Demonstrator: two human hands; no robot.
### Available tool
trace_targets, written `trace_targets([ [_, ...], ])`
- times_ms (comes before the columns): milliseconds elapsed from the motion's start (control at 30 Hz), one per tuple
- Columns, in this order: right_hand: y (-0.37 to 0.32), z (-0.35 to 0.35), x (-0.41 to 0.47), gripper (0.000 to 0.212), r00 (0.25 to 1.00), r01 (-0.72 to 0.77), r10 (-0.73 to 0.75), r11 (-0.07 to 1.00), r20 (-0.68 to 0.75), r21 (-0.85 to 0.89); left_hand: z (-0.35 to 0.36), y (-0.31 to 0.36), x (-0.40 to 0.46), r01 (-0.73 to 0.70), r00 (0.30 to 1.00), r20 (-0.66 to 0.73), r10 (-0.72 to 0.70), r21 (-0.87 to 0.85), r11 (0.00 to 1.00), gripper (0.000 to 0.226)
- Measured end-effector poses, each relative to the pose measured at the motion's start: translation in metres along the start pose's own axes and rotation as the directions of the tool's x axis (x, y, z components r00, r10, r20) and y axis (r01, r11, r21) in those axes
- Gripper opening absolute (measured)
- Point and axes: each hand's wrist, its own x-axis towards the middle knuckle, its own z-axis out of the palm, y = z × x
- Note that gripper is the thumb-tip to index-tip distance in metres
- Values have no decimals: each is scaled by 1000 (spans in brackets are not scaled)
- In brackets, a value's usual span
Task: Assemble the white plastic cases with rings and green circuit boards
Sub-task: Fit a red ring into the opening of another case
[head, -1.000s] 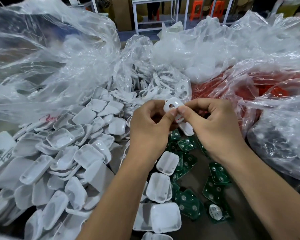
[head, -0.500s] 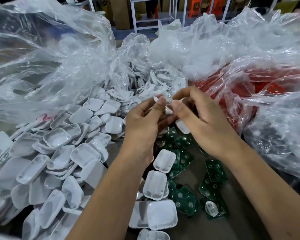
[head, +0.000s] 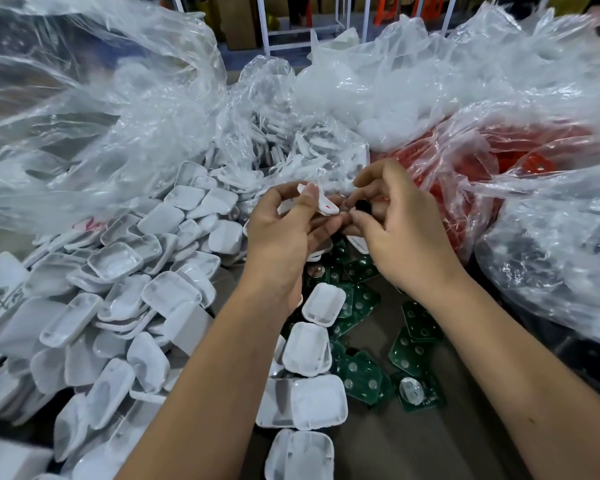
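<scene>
My left hand (head: 284, 233) pinches a white plastic case (head: 321, 202) between thumb and fingers, tilted edge-on, with a small red mark on its side. My right hand (head: 399, 230) is right beside it, fingertips curled together at the case's right end, apparently pinching a small part that I cannot make out. Several green circuit boards (head: 361, 375) lie on the table below the hands. White cases (head: 307, 348) lie among them.
A big heap of white case shells (head: 118, 289) fills the left. Clear bags of white parts (head: 378, 98) stand behind, a bag of red parts (head: 465, 174) at the right, another clear bag (head: 551, 254) far right. Bare brown table (head: 413, 445) shows at the front.
The white case has turned from face-on to edge-on in my left hand. Both hands have shifted slightly upward, and my right fingertips have drawn together at the case's right end.
</scene>
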Motion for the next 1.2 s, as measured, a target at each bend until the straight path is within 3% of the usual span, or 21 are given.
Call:
trace_targets([
  [167,0,-4,2,26,982,-66,82,993,-169,98,-1,5,-2,37,999,12,-37,-30,999,18],
  [267,0,-7,3,17,975,-90,112,989,-193,120,0,6,-3,66,998,-23,-67,-39,997,14],
  [500,3,-3,3,13,990,-108,109,994,-95,13,0,5,-2,89,995,-49,-89,1,996,18],
  [700,-4,-9,3,32,983,-183,172,961,67,208,1,5,-3,42,998,-58,-33,161,986,19],
  [867,-8,-15,-4,21,976,-216,210,883,59,417,1,11,-4,-30,995,-83,49,213,976,22],
  [1033,-8,-15,-14,15,985,-170,163,889,54,426,-3,8,-9,-103,990,-52,127,334,937,8],
  [1200,-9,-12,-18,15,998,-61,65,916,4,398,-4,10,-15,-173,978,-42,204,386,906,24],
])
